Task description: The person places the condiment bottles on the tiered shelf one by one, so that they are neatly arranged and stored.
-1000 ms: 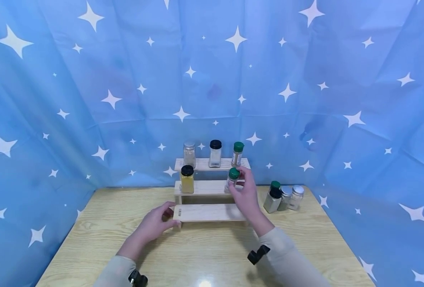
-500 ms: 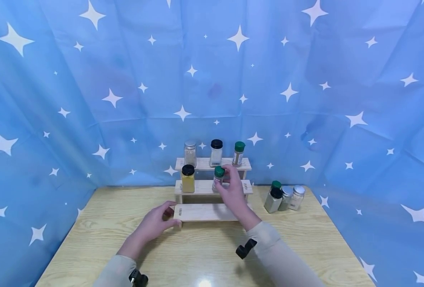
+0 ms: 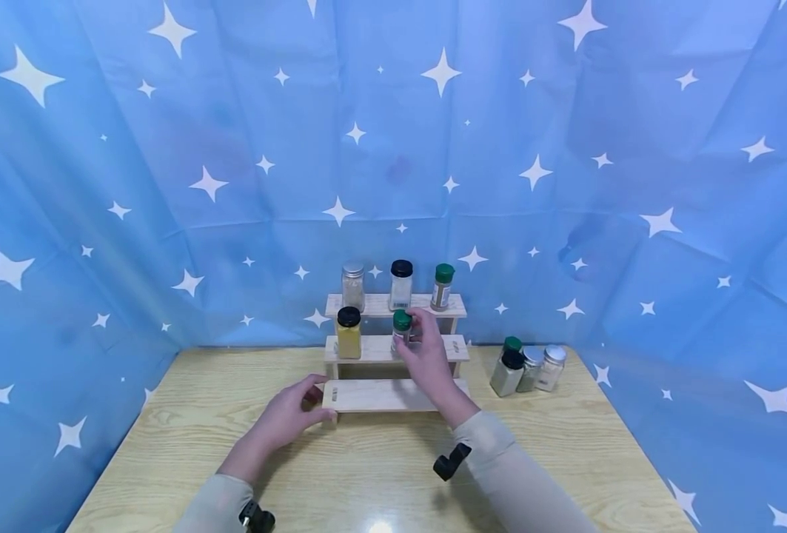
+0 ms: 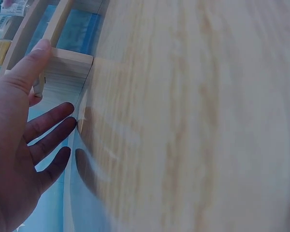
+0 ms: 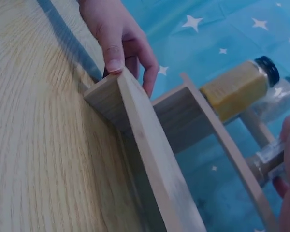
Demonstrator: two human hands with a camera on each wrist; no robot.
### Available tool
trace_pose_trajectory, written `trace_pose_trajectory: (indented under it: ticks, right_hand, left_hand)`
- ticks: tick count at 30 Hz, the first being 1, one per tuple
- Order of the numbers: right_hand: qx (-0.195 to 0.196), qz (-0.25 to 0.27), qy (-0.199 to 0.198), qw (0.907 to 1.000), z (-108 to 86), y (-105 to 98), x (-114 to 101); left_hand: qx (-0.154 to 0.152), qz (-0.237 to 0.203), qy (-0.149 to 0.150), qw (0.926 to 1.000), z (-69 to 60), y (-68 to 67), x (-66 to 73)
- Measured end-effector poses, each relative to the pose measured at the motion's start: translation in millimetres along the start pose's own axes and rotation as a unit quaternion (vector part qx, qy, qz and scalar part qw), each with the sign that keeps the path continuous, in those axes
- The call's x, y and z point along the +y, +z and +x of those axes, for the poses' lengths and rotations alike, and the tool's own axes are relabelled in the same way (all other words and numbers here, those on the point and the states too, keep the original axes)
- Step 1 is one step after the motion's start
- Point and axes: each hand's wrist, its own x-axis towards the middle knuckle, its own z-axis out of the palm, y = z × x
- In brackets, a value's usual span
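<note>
A three-tier wooden spice rack (image 3: 381, 395) stands at the back of the table. My left hand (image 3: 288, 414) pinches the left end of its lowest shelf between thumb and index finger; in the left wrist view the other fingers (image 4: 50, 140) extend free. On the middle shelf, near its centre, a green-capped spice jar (image 3: 402, 321) stands upright in the grip of my right hand (image 3: 429, 363), which partly covers it. A black-capped jar of yellow spice (image 3: 349, 334) stands at that shelf's left end. In the right wrist view the held jar (image 5: 261, 166) shows only in part.
The top shelf bears a silver-capped jar (image 3: 353, 287), a black-capped jar (image 3: 401, 285) and a green-capped jar (image 3: 443, 287). Right of the rack, several jars (image 3: 528, 368) cluster on the wooden table (image 3: 380, 474). A blue star-patterned curtain (image 3: 393, 185) hangs behind.
My right hand has moved the green-capped jar left along the middle shelf, from the right end to near the centre. The left hand has stayed on the rack's lowest shelf.
</note>
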Motion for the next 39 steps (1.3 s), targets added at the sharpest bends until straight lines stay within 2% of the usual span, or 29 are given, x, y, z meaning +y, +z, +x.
trace_pose_trajectory:
  ticks: [12,19,22,27,34,39]
  right_hand:
    - [-0.006,-0.01,-0.004,0.9999,-1.6,-1.1,0.5]
    - [-0.013,-0.018,0.026,0.9994,-3.8,-5.5,-5.2]
    - [-0.007,-0.012,0.03,0.9995,-7.2,-11.7,-6.4]
    - [0.005,-0.004,0.02,0.9998,-18.7,-32.0,-1.3]
    - [0.009,-0.023,0.051,0.9984,-42.7,-72.5,11.3]
    - [0.04,-0.056,0.037,0.9969,-56.4,-104.2,22.4]
  left_hand:
    - [-0.001,0.0,-0.006,1.0,-0.8,0.3,1.8]
    - [-0.004,0.004,0.005,1.0,-3.7,-0.6,2.3]
    - [-0.001,0.005,0.0,1.0,-3.1,-0.7,3.4]
    - [0.001,0.005,-0.007,1.0,-1.5,-0.7,5.6]
    - [0.001,0.011,-0.004,0.9999,-0.2,0.2,2.9]
    - [0.0,0.01,-0.004,0.9999,-1.2,-0.3,4.7]
